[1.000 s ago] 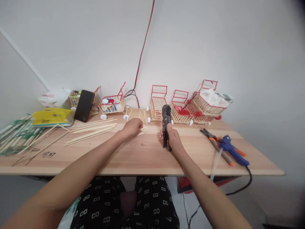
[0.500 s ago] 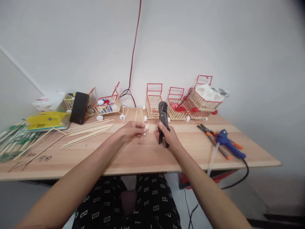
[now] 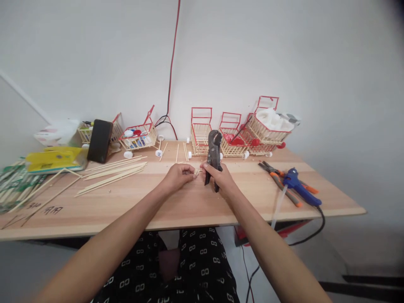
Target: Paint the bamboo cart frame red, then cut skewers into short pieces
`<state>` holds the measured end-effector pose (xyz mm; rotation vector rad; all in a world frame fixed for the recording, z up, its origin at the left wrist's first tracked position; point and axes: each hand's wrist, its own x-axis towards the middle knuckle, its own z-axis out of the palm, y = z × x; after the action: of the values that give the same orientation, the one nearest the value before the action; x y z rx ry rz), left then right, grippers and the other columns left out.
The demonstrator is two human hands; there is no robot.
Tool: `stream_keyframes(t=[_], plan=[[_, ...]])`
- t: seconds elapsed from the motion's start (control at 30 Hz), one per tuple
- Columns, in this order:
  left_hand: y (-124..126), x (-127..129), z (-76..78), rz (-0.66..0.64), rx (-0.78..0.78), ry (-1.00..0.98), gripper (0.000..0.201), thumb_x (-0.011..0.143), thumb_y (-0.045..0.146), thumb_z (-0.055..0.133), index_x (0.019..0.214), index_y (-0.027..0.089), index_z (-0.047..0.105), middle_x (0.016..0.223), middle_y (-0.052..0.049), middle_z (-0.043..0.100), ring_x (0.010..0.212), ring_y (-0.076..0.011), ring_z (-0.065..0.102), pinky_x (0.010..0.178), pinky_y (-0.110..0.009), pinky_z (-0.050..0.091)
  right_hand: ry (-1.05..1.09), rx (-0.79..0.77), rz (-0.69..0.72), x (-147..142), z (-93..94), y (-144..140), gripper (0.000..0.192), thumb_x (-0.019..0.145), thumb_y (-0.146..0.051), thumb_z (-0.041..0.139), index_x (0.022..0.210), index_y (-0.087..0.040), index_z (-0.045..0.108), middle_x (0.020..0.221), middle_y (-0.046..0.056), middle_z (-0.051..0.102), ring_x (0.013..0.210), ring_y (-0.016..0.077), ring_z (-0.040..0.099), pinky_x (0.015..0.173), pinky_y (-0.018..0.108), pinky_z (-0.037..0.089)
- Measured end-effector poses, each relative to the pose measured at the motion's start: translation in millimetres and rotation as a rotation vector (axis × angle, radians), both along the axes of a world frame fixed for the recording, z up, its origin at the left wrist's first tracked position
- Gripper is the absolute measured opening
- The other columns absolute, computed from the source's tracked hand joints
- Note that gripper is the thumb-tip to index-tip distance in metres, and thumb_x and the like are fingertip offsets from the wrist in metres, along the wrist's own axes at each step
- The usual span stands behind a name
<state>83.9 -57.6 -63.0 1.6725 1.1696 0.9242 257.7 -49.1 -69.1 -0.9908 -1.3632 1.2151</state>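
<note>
The left hand [image 3: 178,176] pinches a few short wooden sticks [image 3: 196,171] between curled fingertips, near the middle of the table [image 3: 176,202], and the right hand [image 3: 221,179] is wrapped around the handles of a black cutter [image 3: 213,158], thumb touching the same sticks; the cutter's curved head stands upright above the fist. Judging by what lies about, the work is well along but unfinished: several small carts [image 3: 202,132] of pale sticks with red frames stand along the far edge, while a loose bundle of long thin sticks [image 3: 113,172] remains uncut toward the left side. The sticks look smooth, straight and light; the table is pale grained wood. Toward the right edge lie orange-handled pliers [image 3: 279,179] and a blue glue gun [image 3: 298,187] with a black cord.
</note>
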Motion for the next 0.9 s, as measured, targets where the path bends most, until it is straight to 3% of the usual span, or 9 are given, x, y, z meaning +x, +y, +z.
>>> stream_keyframes(t=[0.13, 0.33, 0.5, 0.63, 0.8, 0.9], plan=[[-2, 2, 2.7, 0.004, 0.059, 0.065, 0.017, 0.068, 0.029, 0.063, 0.073, 0.012, 0.066, 0.060, 0.003, 0.056, 0.052, -0.0081, 0.043, 0.048, -0.019, 0.030, 0.025, -0.039, 0.015, -1, 4.2, 0, 0.029, 0.069, -0.044, 0.069, 0.073, -0.016, 0.065, 0.059, 0.000, 0.059, 0.052, 0.0116, 0.052, 0.048, 0.023, 0.043], [2, 1, 2.9, 0.031, -0.034, 0.087, 0.019, 0.070, 0.030, 0.063, 0.074, 0.012, 0.067, 0.052, 0.005, 0.051, 0.043, -0.0070, 0.037, 0.043, -0.020, 0.027, 0.070, -0.043, 0.018, 2, 4.5, 0, 0.031, 0.070, -0.044, 0.069, 0.078, -0.015, 0.066, 0.068, 0.003, 0.063, 0.055, 0.0129, 0.056, 0.049, 0.025, 0.048], [15, 10, 6.6, 0.052, 0.200, 0.262, 0.009, 0.066, 0.016, 0.061, 0.062, 0.012, 0.067, 0.058, 0.001, 0.060, 0.056, -0.0111, 0.051, 0.052, -0.021, 0.034, 0.289, 0.036, -0.089, 12, 9.1, 3, 0.029, 0.071, -0.045, 0.068, 0.076, -0.016, 0.064, 0.062, 0.000, 0.057, 0.053, 0.0115, 0.053, 0.048, 0.024, 0.047], [23, 18, 7.4, 0.051, 0.245, 0.280, 0.012, 0.067, 0.014, 0.058, 0.064, 0.012, 0.070, 0.065, -0.001, 0.065, 0.066, -0.0145, 0.057, 0.058, -0.022, 0.037, 0.387, 0.022, -0.174, 16, 15.2, 3, 0.027, 0.069, -0.044, 0.068, 0.073, -0.017, 0.061, 0.060, -0.002, 0.054, 0.053, 0.0105, 0.052, 0.051, 0.024, 0.047], [28, -5, 14.1, 0.211, 0.278, 0.290, 0.018, 0.072, 0.026, 0.060, 0.074, 0.013, 0.072, 0.067, -0.001, 0.066, 0.066, -0.0154, 0.058, 0.058, -0.023, 0.036, 0.411, 0.036, -0.186, 17, 14.7, 3, 0.025, 0.070, -0.042, 0.066, 0.073, -0.018, 0.060, 0.061, -0.001, 0.054, 0.055, 0.0113, 0.052, 0.054, 0.024, 0.047], [30, -27, 20.2, 0.233, 0.329, 0.479, 0.014, 0.071, 0.021, 0.058, 0.063, 0.014, 0.068, 0.057, 0.000, 0.061, 0.061, -0.0142, 0.054, 0.056, -0.023, 0.033, 0.427, 0.053, -0.224, 18, 14.8, 4, 0.024, 0.071, -0.041, 0.066, 0.073, -0.019, 0.059, 0.062, -0.001, 0.053, 0.056, 0.0116, 0.052, 0.054, 0.025, 0.048]])
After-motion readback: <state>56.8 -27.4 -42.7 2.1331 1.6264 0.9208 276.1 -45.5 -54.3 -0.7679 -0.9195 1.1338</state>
